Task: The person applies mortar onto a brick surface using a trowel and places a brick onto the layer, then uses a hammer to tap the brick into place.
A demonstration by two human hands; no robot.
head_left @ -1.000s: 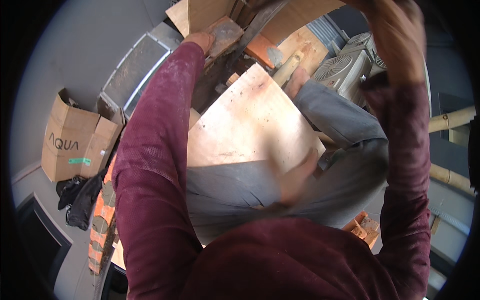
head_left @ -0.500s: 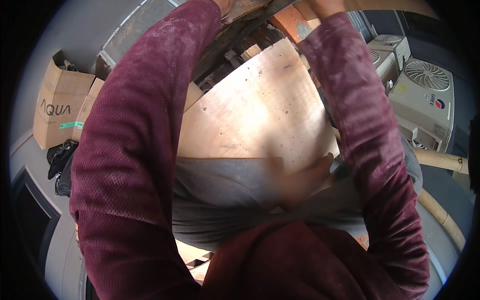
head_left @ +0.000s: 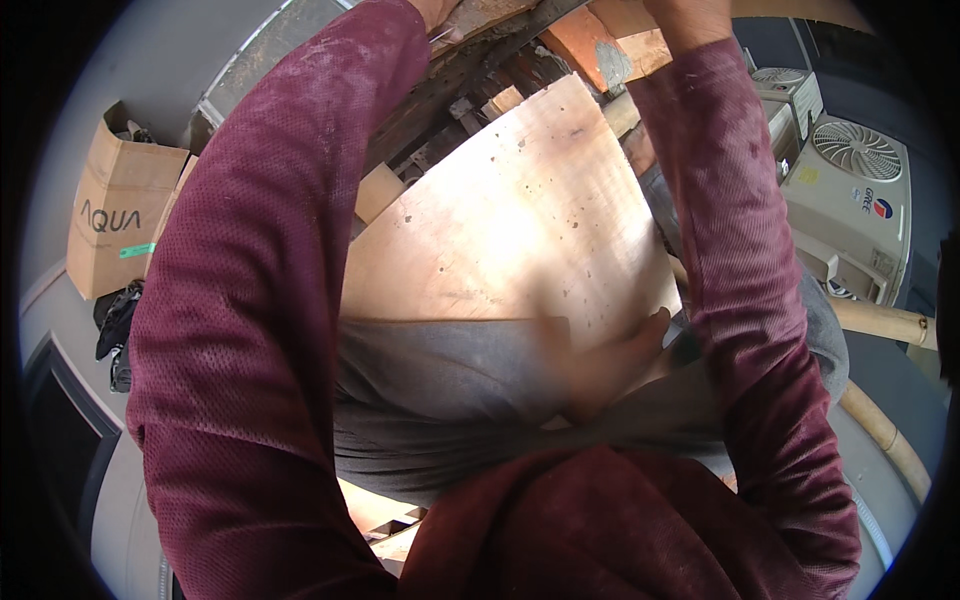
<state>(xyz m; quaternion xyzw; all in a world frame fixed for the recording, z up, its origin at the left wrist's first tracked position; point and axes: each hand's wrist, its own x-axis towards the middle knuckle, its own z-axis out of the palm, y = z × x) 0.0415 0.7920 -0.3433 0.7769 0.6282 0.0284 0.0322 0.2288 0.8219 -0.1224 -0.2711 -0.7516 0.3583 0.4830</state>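
Starting at nine to ten o'clock, we record a brown cardboard box (head_left: 120, 210) with a green strip of tape, and a dark bundle (head_left: 120, 330) just below it. At about half past ten, beside the left sleeve (head_left: 240, 240), we find a small pale wood block (head_left: 378, 192). Near twelve o'clock, the left hand (head_left: 430, 12) lies at the end of a weathered wooden piece (head_left: 495, 15); the upper edge cuts it off, so we cannot tell whether its fingers are spread or pressed together. A pale plywood panel (head_left: 500, 225), specked with dark marks, spreads from the centre toward half past twelve, its near edge meeting the grey trousers (head_left: 450, 370). An orange block (head_left: 575, 50) with a grey patch sits beyond its tip. At one o'clock we note the right hand (head_left: 692, 22) near that block, fingers out of view, their state undetermined. An air-conditioner unit (head_left: 850, 200) stands between two and three o'clock, with a bamboo pole (head_left: 885, 324) below.
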